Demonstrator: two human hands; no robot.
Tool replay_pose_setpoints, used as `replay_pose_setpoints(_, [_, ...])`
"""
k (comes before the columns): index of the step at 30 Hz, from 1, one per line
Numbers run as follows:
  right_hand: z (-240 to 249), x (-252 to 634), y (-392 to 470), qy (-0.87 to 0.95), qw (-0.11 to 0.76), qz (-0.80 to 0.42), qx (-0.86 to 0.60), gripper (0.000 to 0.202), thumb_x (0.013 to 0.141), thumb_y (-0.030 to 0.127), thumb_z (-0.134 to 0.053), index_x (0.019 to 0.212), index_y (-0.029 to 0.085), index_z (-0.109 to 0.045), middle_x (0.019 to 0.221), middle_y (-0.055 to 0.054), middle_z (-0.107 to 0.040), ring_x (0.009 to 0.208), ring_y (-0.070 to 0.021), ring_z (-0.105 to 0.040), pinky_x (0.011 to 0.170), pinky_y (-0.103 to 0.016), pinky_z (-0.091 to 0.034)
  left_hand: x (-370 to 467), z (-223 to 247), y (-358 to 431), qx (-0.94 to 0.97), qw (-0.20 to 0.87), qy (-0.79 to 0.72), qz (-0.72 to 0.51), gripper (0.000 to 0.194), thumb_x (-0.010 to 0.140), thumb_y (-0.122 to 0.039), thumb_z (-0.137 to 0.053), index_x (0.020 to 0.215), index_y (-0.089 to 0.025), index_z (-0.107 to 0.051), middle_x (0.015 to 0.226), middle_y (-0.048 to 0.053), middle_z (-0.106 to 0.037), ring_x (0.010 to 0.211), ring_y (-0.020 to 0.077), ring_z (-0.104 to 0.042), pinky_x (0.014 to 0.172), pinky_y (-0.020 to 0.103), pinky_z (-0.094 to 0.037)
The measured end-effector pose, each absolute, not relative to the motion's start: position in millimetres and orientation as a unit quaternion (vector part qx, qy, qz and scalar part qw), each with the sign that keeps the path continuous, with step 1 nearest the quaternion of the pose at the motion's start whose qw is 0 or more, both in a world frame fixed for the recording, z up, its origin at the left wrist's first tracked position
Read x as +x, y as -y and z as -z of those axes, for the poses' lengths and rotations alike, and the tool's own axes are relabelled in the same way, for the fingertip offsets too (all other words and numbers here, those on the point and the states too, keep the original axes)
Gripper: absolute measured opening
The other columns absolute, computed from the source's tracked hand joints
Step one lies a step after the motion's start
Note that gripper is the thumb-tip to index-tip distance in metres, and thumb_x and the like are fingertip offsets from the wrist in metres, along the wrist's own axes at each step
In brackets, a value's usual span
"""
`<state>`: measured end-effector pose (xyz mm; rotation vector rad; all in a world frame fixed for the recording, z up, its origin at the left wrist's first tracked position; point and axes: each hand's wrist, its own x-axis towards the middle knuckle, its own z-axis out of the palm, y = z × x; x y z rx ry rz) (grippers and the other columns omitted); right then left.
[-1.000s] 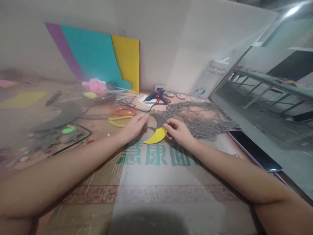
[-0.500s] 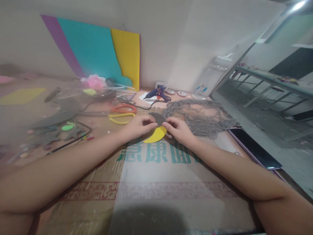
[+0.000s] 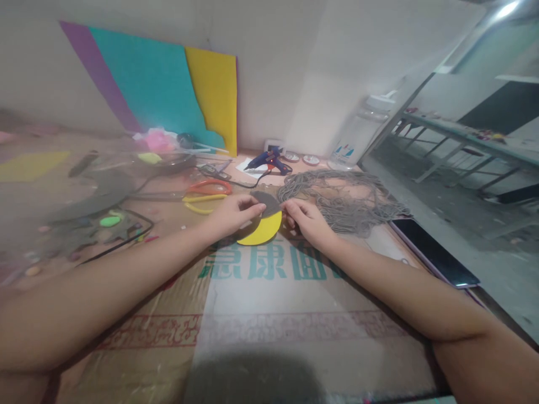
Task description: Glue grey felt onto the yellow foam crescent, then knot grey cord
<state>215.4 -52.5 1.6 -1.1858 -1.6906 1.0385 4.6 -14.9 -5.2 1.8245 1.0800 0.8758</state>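
A round grey disc [image 3: 266, 203] with a yellow crescent [image 3: 266, 230] along its near right side is held just above the cardboard. My left hand [image 3: 231, 216] pinches it at the left, thumb on top and the other fingers partly hidden. At the disc's right edge is my right hand [image 3: 306, 217], its thumb and fingers pressed together; whether something thin is between them I cannot make out. Behind my right hand lies a loose bundle of grey cord [image 3: 349, 202].
A blue glue gun [image 3: 269, 161] stands behind the disc. Scissors with orange and yellow handles [image 3: 206, 196] lie left, near scattered bits and a green piece [image 3: 110, 221]. A phone [image 3: 435, 252] and a clear bottle [image 3: 357, 134] are on the right. Coloured boards [image 3: 155, 90] lean on the wall.
My right hand has come off the disc and shifted slightly right. More of the grey disc and the yellow crescent shows now. My left hand keeps its pinch. The view has shifted a little.
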Motion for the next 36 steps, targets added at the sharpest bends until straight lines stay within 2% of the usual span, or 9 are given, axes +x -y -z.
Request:
replay_pose_setpoints(3, [-1.4,214.6,51.8,0.663,0.408,-0.406,-0.478,0.037,0.084,0.054,-0.061,0.085,0.017,-0.060,0.061,0.003,-0.054,0.050,-0.0087,-0.044,0.047,-0.022,-0.036,3.8,4.1,15.3,0.727,0.410,-0.432,-0.341,0.042,0.081,-0.056,-0.062,0.079,-0.014,-0.065,0.070,0.002,-0.063,0.061,0.0134,-0.053,0.054,0.024,-0.039])
replay_pose_setpoints(6, [-0.4,213.9,51.6,0.665,0.407,-0.399,-0.483,0.031,0.082,0.048,-0.065,0.082,0.018,-0.060,0.057,0.005,-0.051,0.048,-0.0090,-0.044,0.046,-0.022,-0.035,3.0,4.4,14.9,0.731,0.409,-0.430,-0.336,0.043,0.080,-0.057,-0.062,0.079,-0.014,-0.065,0.071,0.002,-0.064,0.061,0.0136,-0.053,0.054,0.024,-0.039])
replay_pose_setpoints(10, [-0.7,213.6,51.9,0.667,0.396,-0.401,-0.487,0.032,0.084,0.050,-0.061,0.079,0.018,-0.060,0.054,0.005,-0.048,0.047,-0.0092,-0.042,0.046,-0.023,-0.034,3.0,5.4,13.8,0.729,0.411,-0.432,-0.335,0.044,0.079,-0.058,-0.063,0.078,-0.014,-0.065,0.070,0.003,-0.064,0.061,0.0142,-0.053,0.054,0.024,-0.039])
replay_pose_setpoints(14, [-2.0,214.9,51.5,0.663,0.399,-0.405,-0.487,0.043,0.086,0.058,-0.055,0.075,0.018,-0.058,0.056,0.004,-0.047,0.048,-0.0089,-0.042,0.045,-0.022,-0.034,4.0,4.6,14.1,0.719,0.420,-0.439,-0.338,0.043,0.078,-0.058,-0.064,0.077,-0.015,-0.064,0.068,0.002,-0.063,0.059,0.0139,-0.053,0.054,0.025,-0.039])
replay_pose_setpoints(17, [-2.6,216.5,51.2,0.655,0.416,-0.389,-0.496,0.049,0.086,0.064,-0.051,0.081,0.017,-0.062,0.058,0.003,-0.048,0.051,-0.0099,-0.044,0.045,-0.022,-0.036,4.4,4.0,14.5,0.709,0.429,-0.441,-0.344,0.043,0.077,-0.058,-0.064,0.077,-0.015,-0.064,0.069,0.002,-0.063,0.060,0.0141,-0.054,0.056,0.025,-0.039])
replay_pose_setpoints(21, [-2.7,216.4,51.5,0.659,0.408,-0.388,-0.498,0.041,0.084,0.057,-0.058,0.088,0.017,-0.064,0.065,0.001,-0.055,0.052,-0.0098,-0.046,0.048,-0.023,-0.037,3.3,4.8,14.0,0.710,0.427,-0.439,-0.348,0.043,0.078,-0.058,-0.063,0.077,-0.015,-0.064,0.069,0.001,-0.064,0.061,0.0139,-0.054,0.056,0.025,-0.040])
replay_pose_setpoints(26, [-2.3,213.6,50.8,0.707,0.375,-0.353,-0.484,0.026,0.079,0.043,-0.064,0.078,0.017,-0.062,0.069,0.000,-0.058,0.061,-0.0117,-0.050,0.060,-0.025,-0.041,2.1,2.8,15.4,0.707,0.415,-0.450,-0.354,0.039,0.080,-0.055,-0.063,0.076,-0.016,-0.063,0.069,0.001,-0.064,0.061,0.0145,-0.054,0.054,0.025,-0.040])
replay_pose_setpoints(31, [-0.5,213.3,51.0,0.722,0.338,-0.339,-0.500,0.027,0.080,0.042,-0.062,0.069,0.018,-0.055,0.062,0.003,-0.051,0.058,-0.0108,-0.045,0.057,-0.025,-0.037,3.8,1.9,16.3,0.700,0.443,-0.415,-0.375,0.038,0.079,-0.054,-0.064,0.075,-0.017,-0.059,0.069,0.001,-0.061,0.063,0.0138,-0.054,0.058,0.025,-0.041])
replay_pose_setpoints(36, [1.2,216.3,51.2,0.714,0.393,-0.267,-0.514,0.030,0.083,0.042,-0.061,0.067,0.020,-0.049,0.060,0.003,-0.046,0.056,-0.0109,-0.042,0.054,-0.024,-0.035,5.9,6.6,13.0,0.655,0.477,-0.382,-0.445,0.040,0.079,-0.055,-0.065,0.079,-0.018,-0.050,0.068,-0.003,-0.055,0.062,0.0117,-0.052,0.061,0.024,-0.043])
